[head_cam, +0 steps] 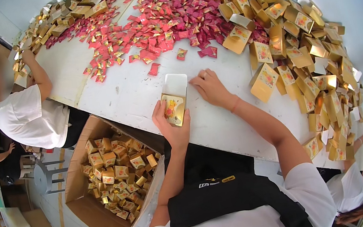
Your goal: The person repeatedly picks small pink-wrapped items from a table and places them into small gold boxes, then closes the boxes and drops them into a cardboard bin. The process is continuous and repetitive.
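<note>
My left hand [174,129] holds a small gold carton [174,109] with a printed floral front over the near part of the white table [123,103]. The carton's white-lined flap stands open at its far end. My right hand [211,85] is just right of that flap, fingers bent and low over the tabletop; no object shows in it. Beyond both hands lies a wide spread of pink and magenta wrapped sachets [167,23], a few lying loose nearest me. To the right is a large heap of gold cartons [299,48], many with flaps up.
A large cardboard box [94,213] full of gold cartons stands below the table edge at left. Another heap of cartons [63,18] lies at far left, where a person in a white shirt [32,115] works. More people are at lower right and far left. A grey stool [44,178] stands behind.
</note>
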The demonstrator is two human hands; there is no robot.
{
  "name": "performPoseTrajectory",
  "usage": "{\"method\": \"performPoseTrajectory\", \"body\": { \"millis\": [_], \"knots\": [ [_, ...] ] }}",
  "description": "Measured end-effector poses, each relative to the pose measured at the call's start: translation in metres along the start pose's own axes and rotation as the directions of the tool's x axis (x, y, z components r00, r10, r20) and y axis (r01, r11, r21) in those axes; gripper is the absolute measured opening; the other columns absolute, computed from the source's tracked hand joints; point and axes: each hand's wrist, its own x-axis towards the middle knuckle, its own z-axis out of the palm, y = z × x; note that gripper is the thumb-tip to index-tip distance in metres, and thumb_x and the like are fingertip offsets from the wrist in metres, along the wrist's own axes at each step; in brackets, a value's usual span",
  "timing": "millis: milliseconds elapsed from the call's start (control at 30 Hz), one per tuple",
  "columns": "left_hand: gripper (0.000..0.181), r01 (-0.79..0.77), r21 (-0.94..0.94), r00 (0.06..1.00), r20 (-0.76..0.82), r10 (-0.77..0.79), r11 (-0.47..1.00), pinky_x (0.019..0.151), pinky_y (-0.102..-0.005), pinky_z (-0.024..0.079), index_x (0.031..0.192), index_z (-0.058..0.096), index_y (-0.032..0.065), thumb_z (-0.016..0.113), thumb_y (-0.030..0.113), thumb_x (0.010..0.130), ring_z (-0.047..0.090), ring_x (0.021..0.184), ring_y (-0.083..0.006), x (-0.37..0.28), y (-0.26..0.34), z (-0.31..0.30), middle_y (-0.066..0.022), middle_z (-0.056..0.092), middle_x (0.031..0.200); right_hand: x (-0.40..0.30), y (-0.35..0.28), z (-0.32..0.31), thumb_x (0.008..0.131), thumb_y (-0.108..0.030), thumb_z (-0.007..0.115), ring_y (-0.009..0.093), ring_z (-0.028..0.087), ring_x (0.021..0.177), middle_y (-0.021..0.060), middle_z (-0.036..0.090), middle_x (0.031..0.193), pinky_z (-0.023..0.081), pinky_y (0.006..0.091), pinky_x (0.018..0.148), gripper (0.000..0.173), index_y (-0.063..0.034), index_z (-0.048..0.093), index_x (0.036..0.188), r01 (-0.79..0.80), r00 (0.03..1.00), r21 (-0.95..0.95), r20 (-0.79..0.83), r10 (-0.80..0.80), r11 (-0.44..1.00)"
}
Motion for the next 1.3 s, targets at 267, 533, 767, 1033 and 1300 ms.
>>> {"method": "performPoseTrajectory", "body": {
  "millis": [267, 533, 767, 1033, 1300],
  "knots": [
    [0.07, -0.031, -0.013, 0.999, -0.042, 0.031, 0.999, 0.104, -0.044, 0.036, 0.132, 0.045, 0.0001, 0.078, 0.007, 0.072, 0.043, 0.126, -0.0352, -0.001, -0.002, 0.003, -0.0221, 0.043, 0.133, 0.127, 0.062, 0.042, 0.086, -0.007, 0.05, 0.035, 0.065, 0.085, 0.0148, 0.064, 0.109, 0.052, 0.0465, 0.072, 0.048, -0.0152, 0.052, 0.133, -0.071, 0.979, 0.039, -0.19, 0.077, 0.997],
    [0.068, -0.014, -0.041, 0.999, -0.051, 0.012, 0.999, 0.104, -0.0438, 0.037, 0.132, 0.046, 0.0, 0.078, 0.008, 0.072, 0.043, 0.125, -0.0351, -0.004, -0.005, -0.002, -0.0226, 0.043, 0.133, 0.121, 0.054, -0.001, 0.083, -0.011, 0.054, 0.027, 0.068, 0.089, 0.0139, 0.069, 0.11, 0.053, 0.0375, 0.076, 0.051, -0.0142, 0.055, 0.134, -0.293, 0.945, 0.306, 0.239, 0.225, 0.906],
    [0.069, -0.047, -0.172, 0.988, -0.151, 0.021, 0.984, 0.108, -0.0425, 0.033, 0.135, 0.041, 0.0007, 0.075, 0.008, 0.075, 0.04, 0.129, -0.0317, -0.01, -0.012, -0.002, -0.02, 0.039, 0.137, 0.122, 0.066, -0.005, 0.084, -0.017, 0.063, 0.022, 0.067, 0.078, 0.0127, 0.07, 0.109, 0.052, 0.0321, 0.074, 0.03, -0.0073, 0.071, 0.112, -0.267, 0.934, 0.356, 0.324, 0.149, 0.896],
    [0.071, -0.038, -0.142, 0.989, -0.15, 0.016, 0.989, 0.108, -0.0424, 0.032, 0.136, 0.04, 0.0019, 0.077, 0.011, 0.076, 0.039, 0.13, -0.0311, -0.01, -0.015, -0.002, -0.0196, 0.038, 0.138, 0.104, 0.01, 0.054, 0.088, -0.045, 0.062, 0.031, 0.065, 0.083, 0.0128, 0.059, 0.103, 0.05, 0.0456, 0.067, 0.056, -0.0138, 0.048, 0.132, -0.192, 0.966, -0.268, 0.119, 0.231, 0.944],
    [0.078, -0.051, -0.112, 0.991, -0.13, 0.036, 0.992, 0.107, -0.0419, 0.034, 0.138, 0.036, 0.0007, 0.078, 0.011, 0.074, 0.038, 0.129, -0.0313, -0.01, -0.018, -0.004, -0.0201, 0.035, 0.139, 0.094, 0.015, 0.044, 0.082, -0.035, 0.07, 0.026, 0.061, 0.088, 0.0107, 0.058, 0.104, 0.049, 0.0384, 0.067, 0.034, -0.0122, 0.061, 0.105, 0.046, 0.998, -0.173, 0.04, -0.04, 0.984]
  ]
}}
